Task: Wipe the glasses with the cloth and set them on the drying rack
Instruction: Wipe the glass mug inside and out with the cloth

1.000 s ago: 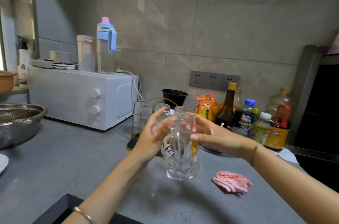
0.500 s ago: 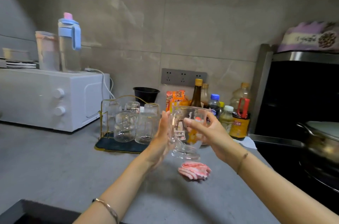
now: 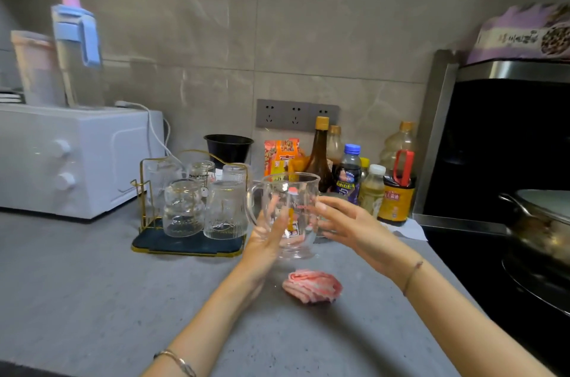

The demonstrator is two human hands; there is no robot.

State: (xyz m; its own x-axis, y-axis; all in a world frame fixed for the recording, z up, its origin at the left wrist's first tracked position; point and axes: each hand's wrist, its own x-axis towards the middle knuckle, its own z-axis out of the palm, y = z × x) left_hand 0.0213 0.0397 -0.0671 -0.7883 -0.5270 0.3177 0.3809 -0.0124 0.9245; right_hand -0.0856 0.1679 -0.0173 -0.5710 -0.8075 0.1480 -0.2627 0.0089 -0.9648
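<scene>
Just right of the drying rack [image 3: 172, 243], holding up a glass mug [image 3: 290, 207].
Presses the mug aloft between left hand [image 3: 265, 234] and right hand [image 3: 345, 222], fingers straight; leaves the pink cloth [image 3: 311, 285] on the counter [image 3: 92, 284]. Wiping seemingly done; next, probably invert and seat among the racked glasses [image 3: 183, 207] without knocking.

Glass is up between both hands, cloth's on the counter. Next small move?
Probably carry the glass left to the drying rack: the left hand and right hand hold it upright, the cloth lies unheld below, and the rack stands on its left holding other glasses.
</scene>
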